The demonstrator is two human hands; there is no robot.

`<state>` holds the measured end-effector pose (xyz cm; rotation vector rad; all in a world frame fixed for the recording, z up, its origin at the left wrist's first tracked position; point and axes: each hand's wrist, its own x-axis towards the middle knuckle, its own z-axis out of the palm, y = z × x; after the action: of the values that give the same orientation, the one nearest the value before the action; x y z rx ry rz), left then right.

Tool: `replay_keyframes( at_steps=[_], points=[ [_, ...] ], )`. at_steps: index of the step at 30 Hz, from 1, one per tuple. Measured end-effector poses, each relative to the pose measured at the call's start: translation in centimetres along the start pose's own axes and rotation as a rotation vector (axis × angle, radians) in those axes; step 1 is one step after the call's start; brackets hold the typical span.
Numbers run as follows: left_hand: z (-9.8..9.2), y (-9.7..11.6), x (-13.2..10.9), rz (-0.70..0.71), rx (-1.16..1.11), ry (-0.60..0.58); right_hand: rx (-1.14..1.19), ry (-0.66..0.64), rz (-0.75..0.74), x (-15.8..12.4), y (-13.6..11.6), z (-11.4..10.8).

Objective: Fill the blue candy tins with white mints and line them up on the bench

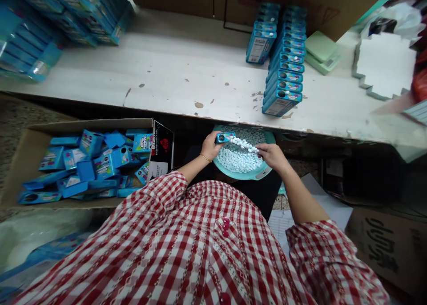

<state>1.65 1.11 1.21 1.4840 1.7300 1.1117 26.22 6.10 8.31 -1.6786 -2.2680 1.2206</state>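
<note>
My left hand (210, 147) grips a small blue tin (225, 138) with its open end facing right. A row of white mints (244, 145) runs from that tin to my right hand (272, 156), whose fingertips pinch the row's far end. Below both hands, a round teal tray (247, 176) rests at my lap, holding a heap of loose white mints (236, 158). The tin's inside is hidden from this angle.
A white, chipped table (187, 69) stands ahead, bearing stacked blue tins (283, 69), more tins at far left (66, 16), and a green scale (322, 51). A cardboard box (83, 125) of blue tins sits at my left; another box (383, 251) sits right.
</note>
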Motion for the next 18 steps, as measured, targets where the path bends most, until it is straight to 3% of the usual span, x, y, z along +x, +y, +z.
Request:
replay_keyframes(
  at_steps=[6,11,14,18],
  points=[
    [1.6,1.0,-0.4,0.082,0.175,-0.100,-0.664,-0.091,0.064,-1.1,-7.9,-2.2],
    [1.9,0.9,-0.4,0.093,0.198,-0.118,-0.849,-0.138,0.065,-2.0,-12.0,-2.6],
    [1.5,0.5,-0.4,0.102,0.146,-0.085,-0.845,-0.095,0.054,-2.6,-10.5,-3.5],
    [0.4,-0.1,-0.6,0.115,0.057,-0.026,-0.814,-0.052,0.205,-1.9,-4.0,-2.7]
  ],
)
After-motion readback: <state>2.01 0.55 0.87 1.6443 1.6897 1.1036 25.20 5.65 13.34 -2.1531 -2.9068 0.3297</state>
